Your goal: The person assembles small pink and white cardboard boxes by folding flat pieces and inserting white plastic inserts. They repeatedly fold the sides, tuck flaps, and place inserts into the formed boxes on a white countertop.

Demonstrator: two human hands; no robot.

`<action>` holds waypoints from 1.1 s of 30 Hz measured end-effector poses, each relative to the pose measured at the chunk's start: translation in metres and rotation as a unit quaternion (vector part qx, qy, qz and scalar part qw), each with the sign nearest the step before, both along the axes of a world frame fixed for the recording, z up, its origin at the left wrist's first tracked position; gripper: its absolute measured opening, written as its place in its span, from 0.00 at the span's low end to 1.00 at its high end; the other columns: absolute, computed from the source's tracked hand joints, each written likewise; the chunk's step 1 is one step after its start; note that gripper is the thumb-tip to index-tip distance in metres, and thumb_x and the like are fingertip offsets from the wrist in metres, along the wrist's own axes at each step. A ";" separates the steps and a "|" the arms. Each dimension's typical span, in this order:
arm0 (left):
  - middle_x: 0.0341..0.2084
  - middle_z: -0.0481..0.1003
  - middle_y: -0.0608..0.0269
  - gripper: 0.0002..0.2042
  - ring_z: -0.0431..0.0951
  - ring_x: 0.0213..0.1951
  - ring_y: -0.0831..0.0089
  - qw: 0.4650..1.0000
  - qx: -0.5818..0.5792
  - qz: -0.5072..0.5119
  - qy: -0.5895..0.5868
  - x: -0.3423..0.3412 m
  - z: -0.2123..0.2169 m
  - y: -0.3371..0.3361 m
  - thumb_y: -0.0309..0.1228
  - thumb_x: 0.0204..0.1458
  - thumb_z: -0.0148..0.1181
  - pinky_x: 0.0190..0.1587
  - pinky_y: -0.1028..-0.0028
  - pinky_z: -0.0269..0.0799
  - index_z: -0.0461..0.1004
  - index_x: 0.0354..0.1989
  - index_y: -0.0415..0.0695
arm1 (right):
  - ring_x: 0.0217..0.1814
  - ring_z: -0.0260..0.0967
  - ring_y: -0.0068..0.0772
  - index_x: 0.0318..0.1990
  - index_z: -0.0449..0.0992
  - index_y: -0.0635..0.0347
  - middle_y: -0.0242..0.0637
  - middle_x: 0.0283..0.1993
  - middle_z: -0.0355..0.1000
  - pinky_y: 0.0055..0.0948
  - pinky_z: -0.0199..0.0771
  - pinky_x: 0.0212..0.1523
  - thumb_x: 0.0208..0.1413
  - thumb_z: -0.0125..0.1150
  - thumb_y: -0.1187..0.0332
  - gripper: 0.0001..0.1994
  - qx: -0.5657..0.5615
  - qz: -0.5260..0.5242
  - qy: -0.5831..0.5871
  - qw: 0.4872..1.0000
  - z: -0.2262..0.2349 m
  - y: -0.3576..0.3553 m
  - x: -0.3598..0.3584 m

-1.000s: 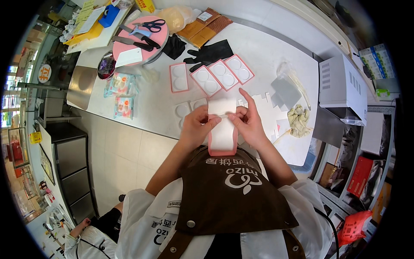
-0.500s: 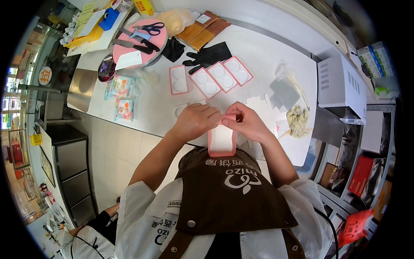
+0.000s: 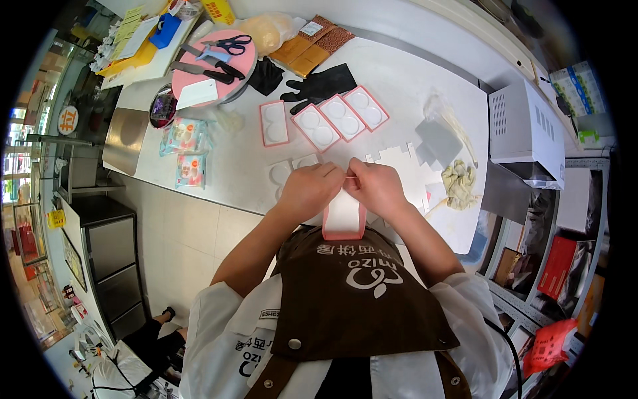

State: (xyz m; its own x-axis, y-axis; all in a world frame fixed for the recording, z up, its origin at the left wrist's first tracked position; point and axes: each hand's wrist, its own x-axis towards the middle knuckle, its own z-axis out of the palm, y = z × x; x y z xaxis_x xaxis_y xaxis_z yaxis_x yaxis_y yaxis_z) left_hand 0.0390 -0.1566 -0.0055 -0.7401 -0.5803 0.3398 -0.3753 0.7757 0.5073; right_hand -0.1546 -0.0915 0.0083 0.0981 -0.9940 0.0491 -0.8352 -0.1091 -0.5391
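Observation:
Against my brown apron stands a small pink cardboard box with a white inside. My left hand and my right hand meet at its far end, both closed with fingers pinched on the cardboard there. The fingers hide that end of the box. Beyond my hands on the table lie several finished-looking pink-rimmed boxes with white round-welled inserts. A loose white insert lies beside my left hand, partly covered by it. Flat white cardboard pieces lie beyond my right hand.
A pink turntable at far left holds knives and scissors. Black gloves lie behind the boxes. Plastic packets sit at the left edge, a crumpled cloth at the right. Another person is at lower left.
My right hand's fingers have closed in toward my left at the box's far end; both hands shifted slightly. The person at lower left has moved.

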 end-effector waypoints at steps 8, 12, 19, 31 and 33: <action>0.32 0.78 0.65 0.09 0.76 0.32 0.76 0.891 0.421 0.131 0.108 -0.011 -0.003 0.012 0.35 0.61 0.64 0.34 0.72 0.71 0.78 0.42 0.42 | 0.23 0.76 0.39 0.31 0.72 0.54 0.35 0.23 0.75 0.36 0.74 0.23 0.53 0.69 0.62 0.11 -0.064 0.024 0.104 0.992 -0.020 -0.005 0.001; 0.32 0.78 0.64 0.11 0.75 0.33 0.77 0.843 0.484 0.181 0.147 -0.014 -0.036 0.022 0.37 0.64 0.61 0.36 0.73 0.71 0.78 0.45 0.41 | 0.22 0.76 0.37 0.30 0.72 0.54 0.34 0.22 0.75 0.35 0.74 0.21 0.52 0.70 0.62 0.11 -0.126 0.023 0.101 0.987 -0.027 -0.006 0.004; 0.33 0.81 0.59 0.13 0.79 0.34 0.70 0.869 0.439 0.211 0.088 -0.027 -0.009 0.024 0.38 0.64 0.61 0.40 0.69 0.74 0.78 0.47 0.40 | 0.22 0.76 0.38 0.29 0.73 0.53 0.34 0.21 0.74 0.35 0.73 0.20 0.53 0.70 0.62 0.11 -0.128 -0.009 0.076 0.989 -0.034 -0.008 0.000; 0.32 0.76 0.70 0.07 0.72 0.33 0.83 0.780 0.501 0.260 0.269 0.033 -0.059 0.010 0.32 0.64 0.61 0.36 0.79 0.70 0.76 0.42 0.40 | 0.47 0.78 0.42 0.58 0.73 0.58 0.43 0.52 0.77 0.35 0.78 0.47 0.64 0.62 0.63 0.18 0.100 -0.074 -0.354 0.927 -0.029 -0.005 0.001; 0.33 0.76 0.71 0.07 0.72 0.34 0.85 0.752 0.485 0.308 0.322 0.077 -0.077 0.006 0.33 0.66 0.61 0.36 0.80 0.70 0.76 0.42 0.42 | 0.52 0.77 0.45 0.60 0.73 0.57 0.43 0.57 0.77 0.38 0.77 0.50 0.63 0.62 0.62 0.20 0.141 -0.095 -0.336 0.927 -0.039 -0.018 -0.004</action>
State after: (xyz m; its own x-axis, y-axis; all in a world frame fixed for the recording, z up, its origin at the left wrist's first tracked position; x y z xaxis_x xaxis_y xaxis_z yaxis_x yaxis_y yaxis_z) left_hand 0.1158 -0.1510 -0.0830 -0.0925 -0.9517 -0.2929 0.0532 -0.2985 0.9529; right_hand -0.1586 -0.1097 -0.0305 -0.0382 -0.9729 -0.2279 -0.2913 0.2290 -0.9288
